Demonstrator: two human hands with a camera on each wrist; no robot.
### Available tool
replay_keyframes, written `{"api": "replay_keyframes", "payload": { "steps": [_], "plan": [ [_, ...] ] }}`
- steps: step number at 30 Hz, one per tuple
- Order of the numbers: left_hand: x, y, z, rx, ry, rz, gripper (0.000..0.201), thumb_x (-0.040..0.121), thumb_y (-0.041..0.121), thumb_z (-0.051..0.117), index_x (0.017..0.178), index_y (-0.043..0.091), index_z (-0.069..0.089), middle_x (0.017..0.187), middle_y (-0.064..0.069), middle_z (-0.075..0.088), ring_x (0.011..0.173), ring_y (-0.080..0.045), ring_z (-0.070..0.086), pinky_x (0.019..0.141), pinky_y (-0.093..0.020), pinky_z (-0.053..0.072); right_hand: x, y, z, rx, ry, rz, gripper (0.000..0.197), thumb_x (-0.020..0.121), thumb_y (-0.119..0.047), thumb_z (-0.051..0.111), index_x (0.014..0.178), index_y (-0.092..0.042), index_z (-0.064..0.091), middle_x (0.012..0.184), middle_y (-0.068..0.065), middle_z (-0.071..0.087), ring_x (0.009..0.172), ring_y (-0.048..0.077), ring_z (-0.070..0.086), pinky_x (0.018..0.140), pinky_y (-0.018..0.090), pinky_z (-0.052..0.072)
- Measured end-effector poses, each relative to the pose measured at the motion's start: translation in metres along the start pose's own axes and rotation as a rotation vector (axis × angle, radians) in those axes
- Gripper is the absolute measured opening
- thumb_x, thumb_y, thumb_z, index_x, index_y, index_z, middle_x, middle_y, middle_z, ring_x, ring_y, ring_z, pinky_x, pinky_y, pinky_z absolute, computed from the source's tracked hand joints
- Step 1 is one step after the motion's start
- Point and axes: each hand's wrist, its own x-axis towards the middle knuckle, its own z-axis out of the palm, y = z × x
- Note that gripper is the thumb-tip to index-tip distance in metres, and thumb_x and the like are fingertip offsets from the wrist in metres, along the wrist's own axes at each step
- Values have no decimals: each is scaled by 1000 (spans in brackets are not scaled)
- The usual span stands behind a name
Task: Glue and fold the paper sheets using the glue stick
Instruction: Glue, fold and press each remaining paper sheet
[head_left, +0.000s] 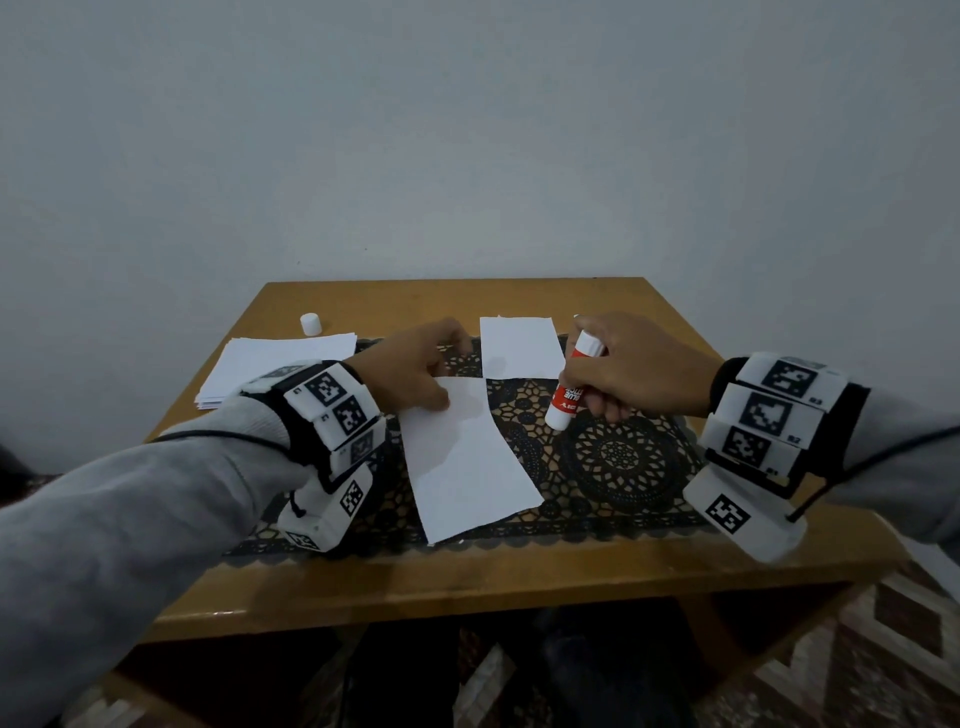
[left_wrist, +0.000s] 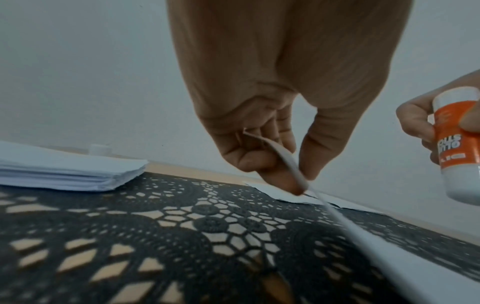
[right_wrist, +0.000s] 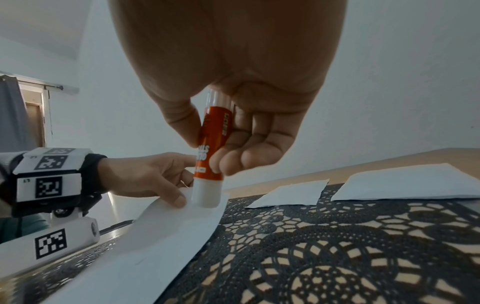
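A long white paper sheet (head_left: 467, 457) lies on the black lace mat (head_left: 618, 462), its far end lifted. My left hand (head_left: 434, 387) pinches that far left corner between thumb and fingers; the left wrist view shows the sheet's edge (left_wrist: 285, 162) curling up inside the pinch. My right hand (head_left: 597, 387) grips an uncapped orange and white glue stick (head_left: 574, 382), tilted. Its lower white end (right_wrist: 206, 195) hangs just right of the sheet's raised end (right_wrist: 166, 226). Whether it touches the paper cannot be told.
A stack of white sheets (head_left: 275, 369) sits at the table's left, with the white cap (head_left: 310, 323) behind it. A smaller paper piece (head_left: 519, 345) lies beyond the hands, and another paper (right_wrist: 410, 185) further right. The wooden table (head_left: 467, 587) stands against a wall.
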Motion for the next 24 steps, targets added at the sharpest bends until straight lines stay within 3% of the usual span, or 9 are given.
{"api": "replay_keyframes", "payload": {
  "steps": [2,4,7,10,13,16,19,21,24],
  "plan": [
    [-6,-2,-5,-48,-87,21,43,80,-8,59,112,20,61,91,-7,65,77,-22,61,65,-31,54,-1,0,0,6,6,9,24,91,-17,58,109,-3,53,59,9,65,49,21,58,53,35,50],
    [-10,-3,-9,-57,-158,-3,42,80,-12,52,96,23,71,100,-6,70,86,-22,64,71,-29,56,-1,0,0,11,10,18,37,91,-17,57,123,0,50,59,7,65,49,20,58,52,34,50],
    [-16,-3,-10,-73,-117,-79,41,79,-9,51,87,24,74,100,1,68,83,-13,59,66,-20,50,0,0,-1,17,19,27,37,91,-17,57,125,-4,49,60,7,65,50,20,58,53,34,49],
    [-17,-10,-7,-52,7,-138,27,83,-1,60,100,16,72,113,0,60,93,-14,55,72,-23,45,1,-1,0,-4,35,21,14,91,-18,58,101,-11,51,61,10,66,48,20,58,52,34,49],
    [-18,-17,1,37,-34,-188,21,85,9,68,105,12,68,123,-3,56,103,-17,53,81,-25,43,7,-1,3,-47,70,22,12,91,-20,59,86,-13,50,63,10,66,44,12,57,45,25,46],
    [-20,-19,12,217,-107,-228,23,81,21,73,101,21,62,125,-2,52,108,-20,53,84,-30,47,14,-3,10,-96,85,4,12,91,-20,58,87,-11,51,65,9,67,44,11,57,43,21,46],
    [-20,-16,18,402,-124,-227,33,77,32,75,103,28,55,122,-4,42,106,-23,48,87,-31,43,23,-5,20,-155,83,-31,10,90,-21,57,89,-13,51,69,8,68,48,13,59,50,28,51],
    [-19,-12,19,460,-137,-221,42,78,33,74,113,32,53,127,-7,34,115,-28,42,97,-40,42,31,-4,27,-182,93,-28,13,90,-23,57,94,-12,51,74,5,66,56,16,60,59,35,54],
    [-17,-4,23,553,-192,-163,59,83,21,64,133,44,43,142,-9,24,133,-34,20,107,-53,31,45,-3,35,-210,90,-10,19,90,-25,58,103,-14,52,90,4,65,76,20,60,70,36,53]
  ]
}}
